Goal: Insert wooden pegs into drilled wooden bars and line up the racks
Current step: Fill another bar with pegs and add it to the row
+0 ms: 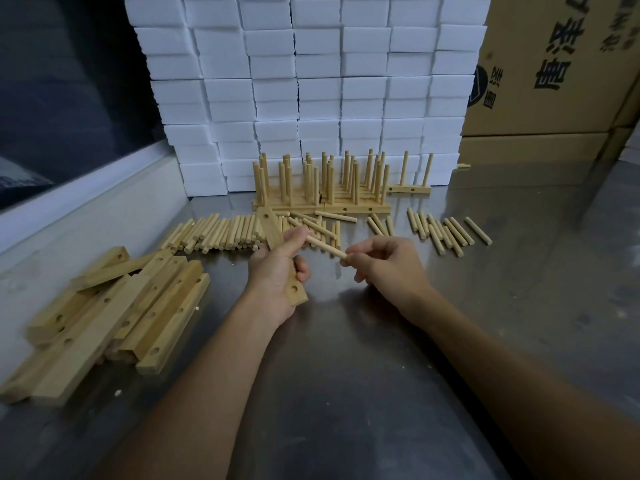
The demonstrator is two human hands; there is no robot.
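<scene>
2 bare hands are working just above a metal table (346,375). The left hand (277,271) is gripping a drilled wooden bar (273,230) around its middle, fingers curled round it, the bar tilted with 1 hole showing near its lower end and another near its upper end. The right hand (384,265) is pinching a wooden peg (325,247) by 1 end between fingertips and thumb; the peg's other end is reaching to the bar by the left thumb, and whether it is sitting in a hole I cannot tell. To the left, a pile of drilled bars (114,306) is lying on the table. Beyond the hands, loose pegs (221,230) are lying in a heap, with more pegs (443,230) spreading out to the right. Behind them, finished racks (322,188) are standing together with pegs upright, 1 rack (410,187) sitting apart at the right. Farthest back, white foam blocks (311,81) are stacked beside a cardboard box (554,64).
</scene>
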